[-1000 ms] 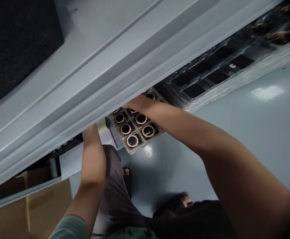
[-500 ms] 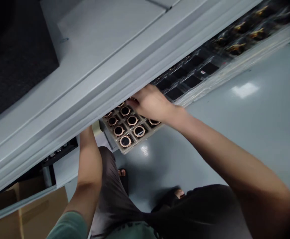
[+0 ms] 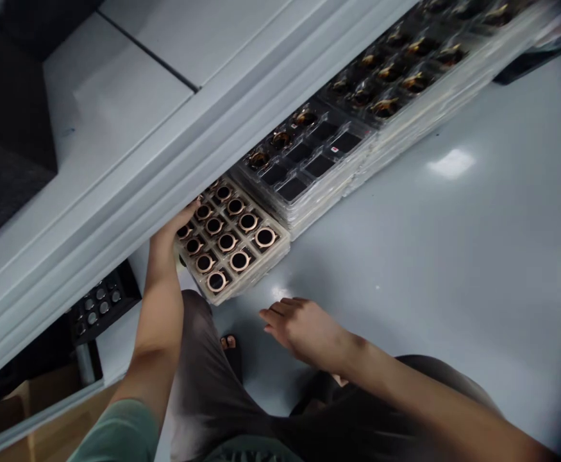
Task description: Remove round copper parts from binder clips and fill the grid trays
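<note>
A clear plastic tray (image 3: 256,268) with round, black-faced, copper-rimmed parts in its pockets lies low, partly under the grey worktop edge. At its left side is my left hand (image 3: 180,219), its fingers closed over the tray's edge; the worktop hides part of them. My right hand (image 3: 304,327) is in front of the tray, apart from it and above the floor. Its fingers are curled in, and whatever they may hold is hidden from view.
The grey worktop (image 3: 131,173) crosses overhead. Stacked clear trays (image 3: 328,205) holding dark square and gold-coloured parts stand to the right. A black tray (image 3: 129,292) with round silver pieces is at the left, above a cardboard box (image 3: 63,423). Grey floor (image 3: 429,256) extends rightward.
My right hand has pulled back from over the tray toward my body, uncovering more of the round parts. My left hand, hidden before under the worktop, now shows at the tray's side.
</note>
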Motion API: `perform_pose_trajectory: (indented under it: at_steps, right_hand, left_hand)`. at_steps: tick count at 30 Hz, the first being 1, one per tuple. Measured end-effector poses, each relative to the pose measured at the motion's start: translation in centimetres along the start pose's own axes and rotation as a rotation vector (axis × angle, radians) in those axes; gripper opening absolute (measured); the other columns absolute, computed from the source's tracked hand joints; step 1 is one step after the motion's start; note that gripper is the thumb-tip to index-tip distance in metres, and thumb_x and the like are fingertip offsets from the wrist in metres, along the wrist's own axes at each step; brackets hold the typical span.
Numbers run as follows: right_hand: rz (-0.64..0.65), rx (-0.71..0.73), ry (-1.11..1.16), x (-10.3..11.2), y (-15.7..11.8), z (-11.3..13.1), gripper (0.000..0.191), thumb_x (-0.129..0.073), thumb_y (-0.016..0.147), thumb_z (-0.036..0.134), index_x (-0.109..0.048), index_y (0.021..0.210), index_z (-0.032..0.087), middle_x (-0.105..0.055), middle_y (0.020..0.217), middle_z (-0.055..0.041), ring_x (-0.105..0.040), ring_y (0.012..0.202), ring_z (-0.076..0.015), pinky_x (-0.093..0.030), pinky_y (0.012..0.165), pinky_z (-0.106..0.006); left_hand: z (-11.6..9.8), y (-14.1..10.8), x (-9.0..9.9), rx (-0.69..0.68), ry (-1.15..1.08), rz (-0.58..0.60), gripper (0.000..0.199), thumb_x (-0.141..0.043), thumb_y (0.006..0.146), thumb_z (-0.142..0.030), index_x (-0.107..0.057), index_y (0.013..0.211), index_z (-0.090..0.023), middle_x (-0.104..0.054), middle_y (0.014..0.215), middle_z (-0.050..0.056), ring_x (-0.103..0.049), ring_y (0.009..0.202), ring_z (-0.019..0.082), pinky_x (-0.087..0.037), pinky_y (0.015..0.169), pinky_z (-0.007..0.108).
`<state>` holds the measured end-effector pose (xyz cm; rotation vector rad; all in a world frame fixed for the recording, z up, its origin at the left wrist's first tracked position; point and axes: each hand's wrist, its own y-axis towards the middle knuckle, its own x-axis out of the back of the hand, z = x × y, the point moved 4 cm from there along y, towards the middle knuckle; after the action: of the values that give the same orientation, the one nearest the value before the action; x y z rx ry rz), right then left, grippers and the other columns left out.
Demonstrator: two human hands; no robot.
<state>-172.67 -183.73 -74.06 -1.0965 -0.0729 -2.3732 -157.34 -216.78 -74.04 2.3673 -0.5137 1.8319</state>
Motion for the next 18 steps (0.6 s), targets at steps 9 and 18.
perform_pose_trajectory:
  at_steps: [9, 18]
  right_hand:
    - [-0.054, 0.059, -0.121, 0.3, -1.2, 0.2, 0.015, -0.053, 0.1, 0.023, -0.064, 0.107, 0.015, -0.07, 0.095, -0.0101, -0.066, 0.085, -0.0203, -0.046, 0.074, -0.031]
    - [-0.101, 0.11, -0.162, 0.5, -1.8, 1.0, 0.013, -0.055, 0.097, 0.02, -0.064, 0.104, 0.013, -0.07, 0.092, -0.0109, -0.067, 0.083, -0.0204, -0.047, 0.071, -0.031]
  left_hand:
    - [-1.4, 0.6, 0.8, 0.206, -0.127, 0.061, 0.027, -0.073, 0.074, -0.03, -0.07, 0.095, -0.013, -0.069, 0.08, 0.003, -0.065, 0.094, 0.027, -0.053, 0.09, 0.04]
    - [-2.3, 0.0, 1.3, 0.222, -0.244, 0.009, 0.023, -0.072, 0.076, -0.029, -0.068, 0.093, -0.014, -0.069, 0.078, 0.005, -0.065, 0.087, 0.028, -0.055, 0.08, 0.043]
